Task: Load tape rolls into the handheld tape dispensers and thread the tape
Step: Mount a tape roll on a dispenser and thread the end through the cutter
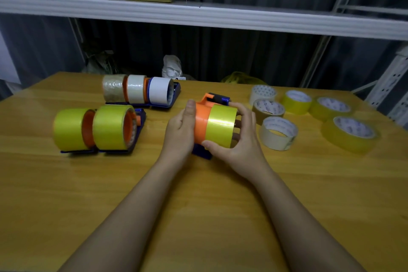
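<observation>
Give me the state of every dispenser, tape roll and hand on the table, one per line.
Left hand: pressing the orange hub.
Right hand: gripping the yellow roll.
Yellow roll: partway onto hub.
Orange hub: part bare.
Five dispensers at left: loaded.
Six spare rolls: lying flat, loose.

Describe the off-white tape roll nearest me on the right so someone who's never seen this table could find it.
On the wooden table, look right of the right hand, where six loose tape rolls lie flat. The off-white tape roll is the one in that cluster nearest the hand and the front edge. Unlike the glossy yellow tape rolls beside it, it is matte cream.
</observation>
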Motion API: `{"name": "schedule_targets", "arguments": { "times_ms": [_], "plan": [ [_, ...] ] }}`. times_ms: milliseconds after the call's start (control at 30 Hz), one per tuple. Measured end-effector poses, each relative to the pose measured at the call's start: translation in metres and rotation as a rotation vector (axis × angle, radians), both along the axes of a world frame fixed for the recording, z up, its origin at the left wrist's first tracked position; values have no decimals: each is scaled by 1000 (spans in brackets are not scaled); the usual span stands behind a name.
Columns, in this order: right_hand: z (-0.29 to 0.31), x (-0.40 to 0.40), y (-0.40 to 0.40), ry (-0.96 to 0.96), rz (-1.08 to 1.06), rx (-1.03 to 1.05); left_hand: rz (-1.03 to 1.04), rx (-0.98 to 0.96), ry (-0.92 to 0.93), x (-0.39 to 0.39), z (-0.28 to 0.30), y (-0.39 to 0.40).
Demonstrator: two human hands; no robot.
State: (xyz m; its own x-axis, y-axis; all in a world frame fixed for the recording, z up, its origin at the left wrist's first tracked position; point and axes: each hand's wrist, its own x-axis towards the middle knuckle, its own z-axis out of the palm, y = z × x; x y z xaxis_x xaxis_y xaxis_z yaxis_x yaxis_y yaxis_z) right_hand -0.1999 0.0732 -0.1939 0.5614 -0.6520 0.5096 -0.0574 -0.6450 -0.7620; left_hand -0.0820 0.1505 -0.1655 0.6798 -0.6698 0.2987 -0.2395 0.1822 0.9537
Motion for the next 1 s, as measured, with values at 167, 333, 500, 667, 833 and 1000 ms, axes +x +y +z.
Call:
{"name": "schedule_targets", "arguments": {
  "times_ms": [167,333,500,667,833,1000],
  "plan": [
    [0,-2,-3,15,-20,-138,32,22,117,2,-1,-3],
    [-2,-1,-9,63,-45,-411,8,-16,471,2,1,-10],
    [-1,3,2,41,30,-230,1,-16,496,4,7,-5],
    [-1,3,1,-105,23,83,9,20,276,-4,10,1],
    [1,2,-1,-200,105,232,-17,4,114,-5,7,3],
    [2,3,1,-263,127,324,-36,-49,-20,-6,3,3]
  ]
}}
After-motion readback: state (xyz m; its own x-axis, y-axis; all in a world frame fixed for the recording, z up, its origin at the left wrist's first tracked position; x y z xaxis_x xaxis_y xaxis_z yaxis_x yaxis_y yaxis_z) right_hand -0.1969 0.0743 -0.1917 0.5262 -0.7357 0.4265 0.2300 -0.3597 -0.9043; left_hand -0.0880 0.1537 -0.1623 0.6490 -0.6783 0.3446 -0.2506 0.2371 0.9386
